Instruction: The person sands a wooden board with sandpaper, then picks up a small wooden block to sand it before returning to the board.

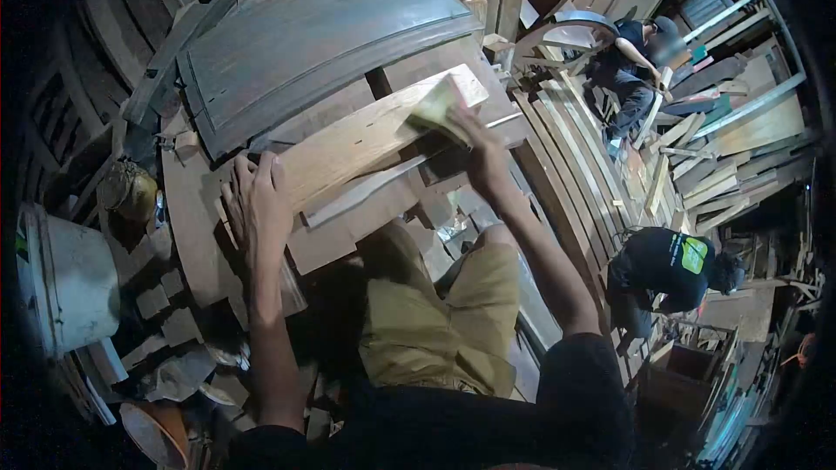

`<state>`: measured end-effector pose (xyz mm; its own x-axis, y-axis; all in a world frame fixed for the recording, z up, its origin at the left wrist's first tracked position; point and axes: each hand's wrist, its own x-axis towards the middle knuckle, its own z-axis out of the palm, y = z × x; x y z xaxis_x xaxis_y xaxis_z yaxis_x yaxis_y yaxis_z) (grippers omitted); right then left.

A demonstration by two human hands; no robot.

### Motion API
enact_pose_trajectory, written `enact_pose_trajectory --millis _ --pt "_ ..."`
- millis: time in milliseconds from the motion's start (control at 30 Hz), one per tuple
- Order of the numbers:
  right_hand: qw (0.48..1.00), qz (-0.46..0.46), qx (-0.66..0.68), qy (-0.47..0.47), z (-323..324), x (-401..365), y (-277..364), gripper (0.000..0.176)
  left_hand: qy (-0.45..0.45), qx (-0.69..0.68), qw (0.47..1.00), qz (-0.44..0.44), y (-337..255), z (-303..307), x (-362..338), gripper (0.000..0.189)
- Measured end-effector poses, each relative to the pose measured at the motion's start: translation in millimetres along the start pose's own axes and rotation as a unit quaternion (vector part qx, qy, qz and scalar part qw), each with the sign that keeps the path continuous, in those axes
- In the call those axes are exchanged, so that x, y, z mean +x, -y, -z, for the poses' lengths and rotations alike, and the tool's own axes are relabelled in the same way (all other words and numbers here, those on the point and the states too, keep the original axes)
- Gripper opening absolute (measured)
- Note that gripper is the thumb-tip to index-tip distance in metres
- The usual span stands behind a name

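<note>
Board (340, 152): pale wood, matt. Large panel (322, 35): smooth, faintly glossy. Shorts (435, 331): matt cloth.

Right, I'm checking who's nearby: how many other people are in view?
2. One person in a cap is at upper right, among wood pieces; another person, in a dark top with a green print, is lower right. Others may be hidden.

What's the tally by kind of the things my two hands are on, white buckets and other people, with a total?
Pale board under left hand: 1
Yellowish pad in right hand: 1
White bucket: 1
Other people: 2
Total: 5
</note>
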<state>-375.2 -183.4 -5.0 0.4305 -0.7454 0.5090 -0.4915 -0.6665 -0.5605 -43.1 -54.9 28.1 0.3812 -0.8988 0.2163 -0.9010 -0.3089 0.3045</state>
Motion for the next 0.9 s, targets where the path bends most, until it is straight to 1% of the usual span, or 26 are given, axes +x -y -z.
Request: enact_pose_trajectory --millis 33,67,100,133,167,200,233,267,300,333,367,433,467,500,533,567,600,633,667,700,767,833,867,900 --pt "0.992 -0.107 0.060 0.002 17 18 2 0.039 -0.013 0.003 1.000 -0.003 -1 1 1 0.027" --pt "0.978 -0.182 0.102 -0.014 19 24 2 0.040 -0.023 0.008 1.000 -0.003 -2 3 -3 0.026" --pt "0.981 -0.173 0.089 -0.026 7 22 -4 0.040 -0.035 0.009 0.999 -0.001 -5 7 -4 0.026" --pt "0.994 -0.096 0.045 -0.023 -12 12 -16 0.041 -0.047 0.016 0.999 -0.006 -4 5 -5 0.026" --pt "1.000 -0.012 0.025 0.001 -26 -1 -21 0.042 -0.059 0.022 0.998 -0.014 -1 -1 -4 0.026" --pt "0.998 0.028 0.017 0.050 -21 -1 2 0.043 -0.071 0.028 0.997 -0.021 -1 -4 -3 0.027" --pt "0.993 0.062 0.011 0.100 -17 -5 16 0.044 -0.052 0.021 0.998 -0.017 -3 1 -3 0.027" --pt "0.995 0.074 -0.063 0.038 -3 6 -1 0.040 -0.043 0.020 0.999 -0.016 -5 3 -6 0.027" --pt "0.985 -0.136 0.105 0.022 17 32 20 0.038 -0.042 0.019 0.999 -0.012 -8 4 -4 0.027" --pt "0.961 -0.228 0.156 -0.011 16 39 17 0.041 -0.040 0.019 0.999 -0.004 -7 6 -5 0.027" --pt "0.963 -0.222 0.151 -0.027 3 37 10 0.046 -0.055 0.020 0.998 -0.017 -5 3 -6 0.028" --pt "0.982 -0.117 0.146 -0.003 -31 16 26 0.061 -0.040 0.029 0.999 -0.012 -4 4 -4 0.029" --pt "0.994 0.073 -0.036 0.074 -42 4 30 0.060 -0.031 0.032 0.999 -0.012 -4 3 -4 0.029" --pt "0.993 0.050 -0.069 0.077 -41 4 9 0.054 -0.013 0.022 1.000 -0.005 4 -7 -3 0.029" --pt "0.991 0.020 -0.099 0.082 -35 4 -17 0.049 -0.015 0.018 1.000 -0.012 4 -7 -5 0.029" --pt "0.921 -0.136 0.327 0.160 -17 13 -48 0.045 -0.021 0.014 1.000 -0.018 3 -6 -6 0.028" --pt "0.971 -0.110 0.180 0.115 -17 22 -37 0.044 -0.032 0.009 0.999 -0.021 2 -3 -4 0.028" --pt "0.993 -0.098 0.004 0.067 -17 30 -26 0.043 -0.004 0.003 1.000 -0.003 -2 3 -3 0.027" --pt "0.982 -0.106 -0.153 0.019 -17 38 -14 0.041 -0.003 0.005 1.000 0.002 -3 4 -2 0.027" --pt "0.993 0.028 -0.116 0.007 -34 20 -2 0.043 0.003 0.008 1.000 0.002 -3 5 -2 0.027" --pt "0.996 0.078 -0.039 0.010 -37 12 10 0.043 0.005 0.005 1.000 -0.003 -7 5 2 0.027" --pt "0.993 -0.098 0.047 0.048 -7 18 18 0.041 0.006 -0.003 1.000 -0.006 -5 6 -1 0.029" --pt "0.975 -0.129 0.174 0.059 -10 16 -9 0.042 0.002 -0.007 1.000 -0.005 -3 7 -2 0.029" --pt "0.936 -0.164 0.305 0.061 -13 15 -35 0.044 -0.011 -0.006 1.000 -0.011 0 3 -2 0.030"
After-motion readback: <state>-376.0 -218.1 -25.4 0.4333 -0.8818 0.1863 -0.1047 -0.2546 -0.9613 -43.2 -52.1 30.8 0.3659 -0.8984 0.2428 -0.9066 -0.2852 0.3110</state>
